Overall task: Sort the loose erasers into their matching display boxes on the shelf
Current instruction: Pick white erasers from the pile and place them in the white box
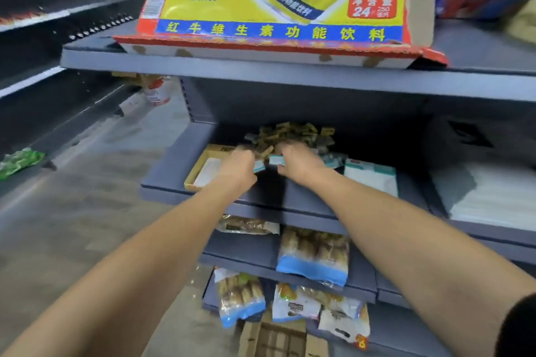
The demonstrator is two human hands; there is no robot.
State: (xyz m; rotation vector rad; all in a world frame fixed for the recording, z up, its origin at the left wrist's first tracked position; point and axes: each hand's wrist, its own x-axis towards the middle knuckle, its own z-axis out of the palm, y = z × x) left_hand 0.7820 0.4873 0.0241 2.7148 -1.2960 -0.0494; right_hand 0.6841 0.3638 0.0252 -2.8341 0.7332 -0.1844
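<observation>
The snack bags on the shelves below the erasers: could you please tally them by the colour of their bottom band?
Blue-banded snack bags: 2, one on the shelf under the hands and one lower left.
Snack bags with no blue band showing: 3, at and.
Total: 5 snack bags.

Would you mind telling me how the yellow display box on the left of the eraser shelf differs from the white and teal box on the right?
The yellow display box has yellow walls, while the white and teal box is white with a teal edge. The left hand reaches over the yellow display box and hides part of it; the white and teal box lies uncovered, to the right of the right hand. Both sit on the same grey shelf, in front of the eraser pile.
</observation>
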